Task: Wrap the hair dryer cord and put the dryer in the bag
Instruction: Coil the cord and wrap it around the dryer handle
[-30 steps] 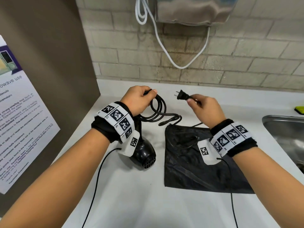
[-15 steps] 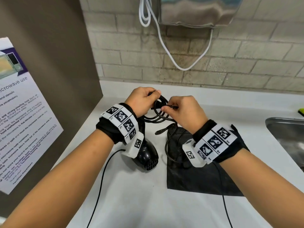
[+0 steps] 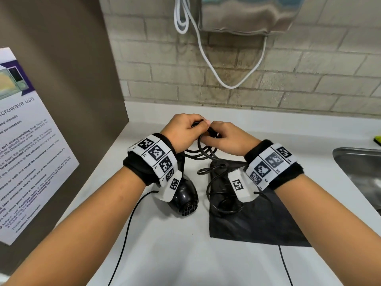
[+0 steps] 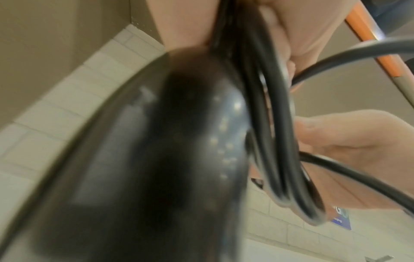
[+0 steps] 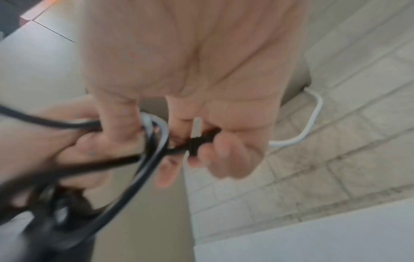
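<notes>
A black hair dryer [image 3: 184, 200] hangs under my left wrist, its grille end low over the white counter [image 3: 185, 254]; it fills the left wrist view as a blurred dark body [image 4: 156, 159]. My left hand [image 3: 182, 134] grips the coiled loops of its black cord [image 3: 203, 152], also seen as loops [image 4: 264, 124]. My right hand [image 3: 224, 137] touches the left one and pinches the cord's plug [image 5: 195, 141] against the coil. A black fabric bag [image 3: 251, 215] lies flat on the counter below my right wrist, with a loose loop of cord on it.
A steel sink [image 3: 360, 172] is sunk into the counter at the right. A brick wall [image 3: 268, 83] stands behind, with a metal dispenser [image 3: 247, 13] and a hanging white cable [image 3: 206, 58]. A brown panel with a printed notice [image 3: 26, 141] closes the left side.
My right hand has brought the plug leftward from open air to the coil held by my left hand, and the two hands now touch. The dryer has stayed under my left wrist.
</notes>
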Tool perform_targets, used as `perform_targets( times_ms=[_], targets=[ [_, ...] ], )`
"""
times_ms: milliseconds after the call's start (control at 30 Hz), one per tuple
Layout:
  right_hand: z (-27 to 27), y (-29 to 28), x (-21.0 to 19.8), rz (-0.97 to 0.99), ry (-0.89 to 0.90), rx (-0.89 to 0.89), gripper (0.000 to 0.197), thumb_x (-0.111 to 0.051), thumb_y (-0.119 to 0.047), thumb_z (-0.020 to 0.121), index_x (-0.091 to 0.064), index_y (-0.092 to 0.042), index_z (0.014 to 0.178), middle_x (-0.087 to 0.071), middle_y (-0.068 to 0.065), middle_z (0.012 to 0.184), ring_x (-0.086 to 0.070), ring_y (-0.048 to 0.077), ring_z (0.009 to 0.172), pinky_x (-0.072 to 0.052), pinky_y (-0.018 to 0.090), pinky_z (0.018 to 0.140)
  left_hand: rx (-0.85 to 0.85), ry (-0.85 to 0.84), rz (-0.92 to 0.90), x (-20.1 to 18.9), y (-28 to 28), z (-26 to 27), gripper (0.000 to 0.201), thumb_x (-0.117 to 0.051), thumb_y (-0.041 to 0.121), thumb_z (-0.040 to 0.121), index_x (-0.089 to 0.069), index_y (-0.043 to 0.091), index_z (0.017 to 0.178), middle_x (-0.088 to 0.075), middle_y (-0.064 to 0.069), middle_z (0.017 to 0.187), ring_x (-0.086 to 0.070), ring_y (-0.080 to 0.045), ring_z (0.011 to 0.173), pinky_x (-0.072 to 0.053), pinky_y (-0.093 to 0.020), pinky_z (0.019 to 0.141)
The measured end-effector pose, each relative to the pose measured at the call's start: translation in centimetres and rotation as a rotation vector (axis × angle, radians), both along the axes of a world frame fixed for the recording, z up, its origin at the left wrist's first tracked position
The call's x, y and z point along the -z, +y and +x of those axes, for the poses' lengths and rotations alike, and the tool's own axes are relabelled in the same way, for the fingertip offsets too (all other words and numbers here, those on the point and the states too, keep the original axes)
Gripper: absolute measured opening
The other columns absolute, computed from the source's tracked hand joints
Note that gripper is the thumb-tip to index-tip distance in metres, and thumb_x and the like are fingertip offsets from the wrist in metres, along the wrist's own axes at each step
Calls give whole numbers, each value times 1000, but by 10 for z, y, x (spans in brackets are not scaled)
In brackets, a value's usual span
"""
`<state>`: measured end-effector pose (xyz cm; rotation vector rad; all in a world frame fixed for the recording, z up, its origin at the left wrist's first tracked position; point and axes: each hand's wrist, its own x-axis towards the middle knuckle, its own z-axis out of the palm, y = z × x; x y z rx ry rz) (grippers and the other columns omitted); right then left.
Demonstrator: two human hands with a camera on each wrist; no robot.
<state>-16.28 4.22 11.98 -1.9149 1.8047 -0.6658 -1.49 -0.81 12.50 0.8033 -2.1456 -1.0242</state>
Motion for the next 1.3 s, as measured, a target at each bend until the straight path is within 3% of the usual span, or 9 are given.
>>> perform_targets(
  times_ms=[200, 300, 433, 633, 733, 867, 1000, 1133, 1300],
  targets=[
    [-45, 3, -2, -46, -58, 180, 16, -44, -11, 95, -56, -12, 86, -45, -8, 65, -41, 6, 58, -34, 7, 50, -95, 39, 38, 1, -9, 19, 17, -51, 18, 95, -64, 11, 88, -44, 0, 54, -40, 0, 37, -31, -7, 44],
    [-72, -1, 20, -77, 39, 343, 16, -46, -15, 94, -57, -14, 83, -46, -3, 63, -43, 11, 58, -34, 19, 55, -117, 29, 52, 2, -13, 27, 19, -51, 22, 94, -63, 17, 81, -44, 0, 54, -37, -2, 38, -33, -10, 45],
    [-91, -9, 60, 30, 95, 528, 21, -43, -20, 95, -62, -14, 98, -58, 11, 93, -54, 28, 89, -37, 28, 75, -98, -8, 59, -1, -9, 28, 21, -50, 21, 95, -65, 11, 82, -46, 9, 45, -37, -1, 34, -30, -9, 42],
    [-129, 24, 126, 541, 483, 683, 34, -44, -24, 94, -55, -11, 124, -54, 7, 133, -49, 23, 124, -36, 34, 107, -130, 71, 169, 0, -10, 38, 27, -47, 17, 96, -64, -5, 96, -40, 10, 32, -32, -2, 32, -29, -13, 37],
    [-138, 31, 140, 567, 437, 742, 36, -42, -27, 94, -57, -8, 120, -56, 13, 129, -52, 26, 120, -41, 36, 97, -174, 122, 211, 0, -12, 45, 27, -45, 15, 97, -62, -6, 97, -37, 8, 31, -30, -3, 30, -26, -12, 34],
    [-109, 6, 118, 334, 289, 630, 27, -49, -18, 89, -63, -10, 109, -64, 12, 116, -58, 29, 108, -43, 30, 92, -158, 112, 212, 0, -12, 38, 28, -46, 18, 97, -61, -6, 95, -38, 8, 31, -26, -3, 30, -23, -14, 34],
    [-45, -17, 77, -55, -143, 254, 35, -46, -6, 92, -58, -26, 119, -63, 2, 115, -59, 18, 100, -39, 18, 86, -138, 69, 172, 1, -12, 28, 37, -48, 20, 95, -60, -14, 93, -41, 11, 33, -30, -3, 32, -26, -13, 37],
    [2, -21, 39, -17, -377, -99, 41, -41, 1, 94, -52, -28, 121, -62, -7, 103, -54, -2, 58, -48, 14, 55, -109, 53, 146, -2, -9, 22, 27, -49, 19, 95, -65, 0, 84, -46, 13, 35, -39, 0, 33, -30, -9, 40],
    [6, -23, 34, 47, -300, -188, 27, -47, 1, 91, -63, -20, 98, -61, -14, 83, -55, -3, 55, -47, 18, 53, -92, 21, 116, -3, -9, 20, 27, -50, 20, 95, -66, 1, 85, -44, 7, 44, -36, -2, 33, -29, -9, 40]
  ],
)
